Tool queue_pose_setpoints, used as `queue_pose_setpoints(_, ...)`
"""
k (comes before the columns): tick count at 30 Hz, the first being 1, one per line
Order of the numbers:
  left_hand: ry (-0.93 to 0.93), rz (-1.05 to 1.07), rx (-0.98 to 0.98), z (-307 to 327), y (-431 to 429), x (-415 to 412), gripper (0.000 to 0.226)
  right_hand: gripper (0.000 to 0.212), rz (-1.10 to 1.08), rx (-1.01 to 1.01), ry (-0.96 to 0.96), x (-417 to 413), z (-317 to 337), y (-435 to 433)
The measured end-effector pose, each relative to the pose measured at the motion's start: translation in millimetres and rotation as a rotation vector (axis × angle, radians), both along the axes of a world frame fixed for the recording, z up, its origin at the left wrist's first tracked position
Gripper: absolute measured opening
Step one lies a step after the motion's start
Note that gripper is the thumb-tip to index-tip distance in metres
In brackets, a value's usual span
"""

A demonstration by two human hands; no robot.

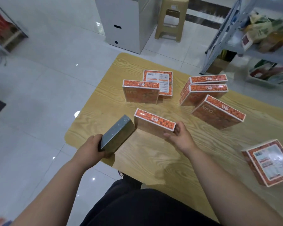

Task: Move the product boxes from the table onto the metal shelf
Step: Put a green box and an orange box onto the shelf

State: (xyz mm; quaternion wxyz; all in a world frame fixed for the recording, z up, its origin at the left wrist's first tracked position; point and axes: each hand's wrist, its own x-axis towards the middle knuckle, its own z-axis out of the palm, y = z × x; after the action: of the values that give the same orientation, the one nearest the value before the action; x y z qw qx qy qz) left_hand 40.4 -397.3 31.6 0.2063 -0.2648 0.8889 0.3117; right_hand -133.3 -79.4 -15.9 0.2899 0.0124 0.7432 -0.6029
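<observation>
While the metal shelf (245, 46) stands beyond the far right corner of the table (137, 160), most orange boxes sit upright on that table. Nearest its front edge, one orange box (153, 126) runs lengthwise left to right; the right hand (180, 136) pinches its right end. The left hand (93, 147), at the table's left edge, clasps a grey box (116, 132), so the right hand probably lifts next.
</observation>
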Motion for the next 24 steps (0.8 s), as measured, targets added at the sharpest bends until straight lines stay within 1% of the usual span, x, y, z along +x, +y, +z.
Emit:
queue_pose_setpoints(3, 0.086, 0.241, 0.123, 6.2, 24.1, 32.7, 0.037, 0.043, 0.056, -0.034, -0.028, 6.7, -4.4, 19.6)
queue_pose_setpoints(6, 0.213, 0.603, 0.313, 12.7, 41.6, 69.8, 0.033, 0.044, 0.113, -0.043, -0.038, 15.0, -0.6, 24.1)
queue_pose_setpoints(8, 0.308, 0.817, 0.397, 16.5, 48.8, 96.5, 0.035, 0.038, 0.17, -0.054, -0.05, 23.0, 5.5, 17.5)
queue_pose_setpoints(10, 0.366, 0.936, 0.404, 22.8, 52.3, 123.3, 0.044, 0.028, 0.245, -0.067, -0.068, 32.8, 14.3, 2.8)
queue_pose_setpoints(12, 0.401, 1.034, 0.401, 27.9, 52.4, 152.3, 0.046, 0.021, 0.319, -0.046, -0.066, 44.8, 20.7, -16.9)
queue_pose_setpoints(15, 0.445, 1.208, 0.376, 32.0, 48.1, 199.2, 0.023, 0.02, 0.409, -0.038, -0.051, 67.1, 28.1, -53.2)
queue_pose_setpoints(16, 0.456, 1.27, 0.369, 33.5, 46.5, 215.1, 0.018, 0.02, 0.431, -0.034, -0.055, 76.3, 33.2, -67.3)
queue_pose_setpoints(20, 0.543, 1.575, 0.391, 41.1, 36.8, 282.8, 0.016, 0.017, 0.594, -0.065, -0.095, 120.7, 51.8, -132.9)
queue_pose_setpoints(22, 0.591, 1.713, 0.349, 51.1, 30.2, 314.4, 0.018, 0.018, 0.689, -0.075, -0.102, 149.8, 67.8, -168.9)
queue_pose_setpoints(24, 0.615, 1.831, 0.311, 63.5, 24.2, 348.7, 0.016, 0.022, 0.777, -0.087, -0.113, 181.9, 81.1, -205.5)
